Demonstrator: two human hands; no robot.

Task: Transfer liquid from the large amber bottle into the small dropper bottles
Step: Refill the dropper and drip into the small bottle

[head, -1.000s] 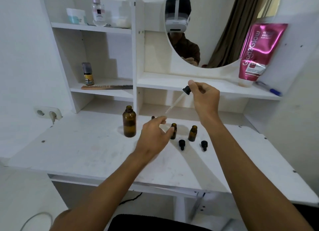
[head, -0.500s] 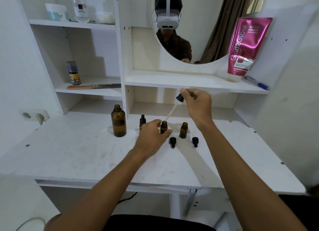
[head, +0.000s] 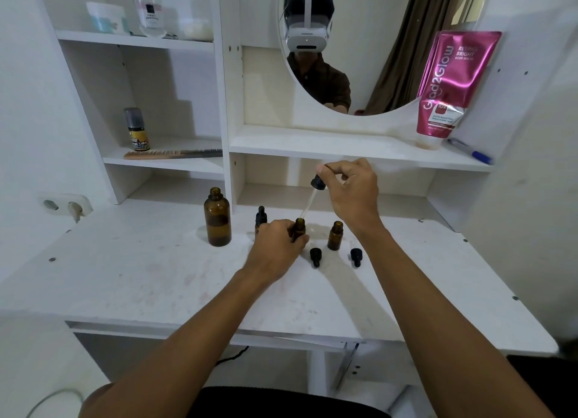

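The large amber bottle (head: pixel 217 220) stands uncapped on the white desk (head: pixel 156 277), left of centre. My left hand (head: pixel 276 248) grips a small amber dropper bottle (head: pixel 299 227) that stands open on the desk. My right hand (head: pixel 352 188) pinches the black bulb of a glass dropper (head: pixel 312 195) above it; the pipette tip sits right at that bottle's mouth. A capped small bottle (head: pixel 260 217) stands just left, partly behind my left hand. Another open small bottle (head: pixel 335 236) stands to the right. Two black dropper caps (head: pixel 316 256) (head: pixel 355 256) lie in front.
A shelf unit with an oval mirror (head: pixel 359 58) rises behind the desk. A pink tube (head: pixel 450 83) and a blue pen (head: pixel 469 151) sit on the right shelf; a comb (head: pixel 172 154) and a small spray bottle (head: pixel 136 130) on the left shelf. A wall socket (head: pixel 64 203) is at left.
My right hand has lowered the dropper until its tip reaches the small bottle's mouth. My left hand has closed round that bottle. The camera view has shifted slightly.
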